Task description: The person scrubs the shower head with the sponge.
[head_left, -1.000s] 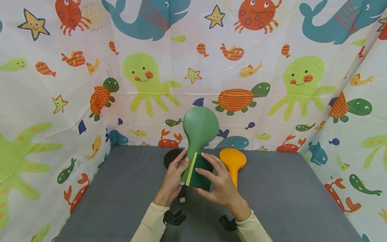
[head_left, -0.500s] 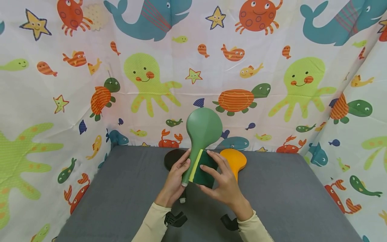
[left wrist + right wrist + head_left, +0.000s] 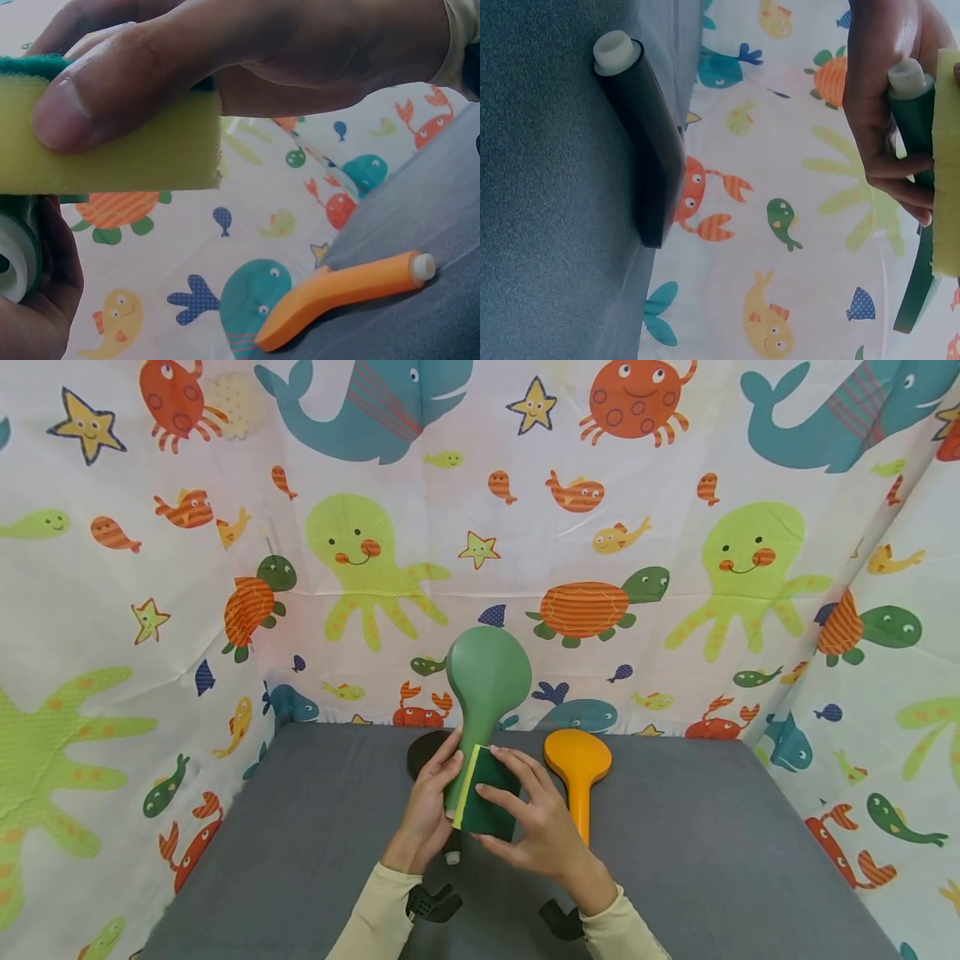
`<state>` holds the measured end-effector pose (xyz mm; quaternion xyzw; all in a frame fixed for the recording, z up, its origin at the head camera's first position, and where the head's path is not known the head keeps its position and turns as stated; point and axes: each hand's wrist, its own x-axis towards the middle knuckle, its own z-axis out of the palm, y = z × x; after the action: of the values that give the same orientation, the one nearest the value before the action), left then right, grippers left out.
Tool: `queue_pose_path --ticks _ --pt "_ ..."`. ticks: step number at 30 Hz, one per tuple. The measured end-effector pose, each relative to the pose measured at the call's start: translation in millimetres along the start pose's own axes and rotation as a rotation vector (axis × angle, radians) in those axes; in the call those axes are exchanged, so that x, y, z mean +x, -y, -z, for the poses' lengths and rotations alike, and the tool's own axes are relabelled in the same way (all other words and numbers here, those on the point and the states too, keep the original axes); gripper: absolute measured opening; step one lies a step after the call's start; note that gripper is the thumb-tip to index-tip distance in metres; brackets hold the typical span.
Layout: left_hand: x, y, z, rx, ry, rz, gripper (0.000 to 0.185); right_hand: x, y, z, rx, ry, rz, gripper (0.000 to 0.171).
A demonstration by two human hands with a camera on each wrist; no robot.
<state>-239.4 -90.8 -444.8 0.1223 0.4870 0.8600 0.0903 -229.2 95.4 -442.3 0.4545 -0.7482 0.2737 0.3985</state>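
My left hand [image 3: 427, 810] grips the handle of the green paddle [image 3: 486, 681], fingers curled round it, so the round head stands up above my fingertips. In the right wrist view those fingers [image 3: 889, 169] wrap the green handle just below its white end cap. My right hand [image 3: 536, 827] pinches the sponge [image 3: 483, 793], yellow on one face and dark green on the other, and holds it against the handle right beside my left fingers. In the left wrist view my right thumb [image 3: 97, 97] presses the yellow foam edge. Just beyond my right fingers the orange paddle [image 3: 577, 772] lies flat on the grey table [image 3: 712, 843], not touching them. Behind my left fingers a black paddle [image 3: 423, 752] lies on the table, mostly hidden by the hand. The sea-creature curtain [image 3: 225, 527] hangs beyond everything.
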Motion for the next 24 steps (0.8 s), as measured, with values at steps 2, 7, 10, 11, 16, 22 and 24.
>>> queue_pose_path --ticks 2,7,10,11,16,22,24 --pt "-0.4 -0.2 0.2 -0.003 0.004 0.003 0.048 0 0 1 -0.006 0.001 -0.009 0.044" --pt "0.1 0.2 -0.1 0.000 0.022 0.016 0.050 0 -5 5 -0.015 -0.010 -0.028 0.045" --pt "0.5 1.1 -1.4 0.008 0.035 0.026 0.050 0 -9 9 -0.004 -0.025 -0.049 0.047" --pt "0.6 1.5 -2.2 0.011 0.042 0.028 0.049 -1 -11 11 -0.002 -0.029 -0.061 0.048" --pt "1.7 4.7 -6.1 0.034 0.073 0.028 0.050 -3 -19 18 0.003 -0.056 -0.129 0.053" --pt "1.4 7.5 -9.3 0.041 0.064 0.054 0.049 -4 -25 24 0.027 -0.096 -0.205 0.054" --pt "1.3 8.0 -9.8 0.045 0.060 0.060 0.048 -5 -25 25 0.032 -0.105 -0.218 0.054"
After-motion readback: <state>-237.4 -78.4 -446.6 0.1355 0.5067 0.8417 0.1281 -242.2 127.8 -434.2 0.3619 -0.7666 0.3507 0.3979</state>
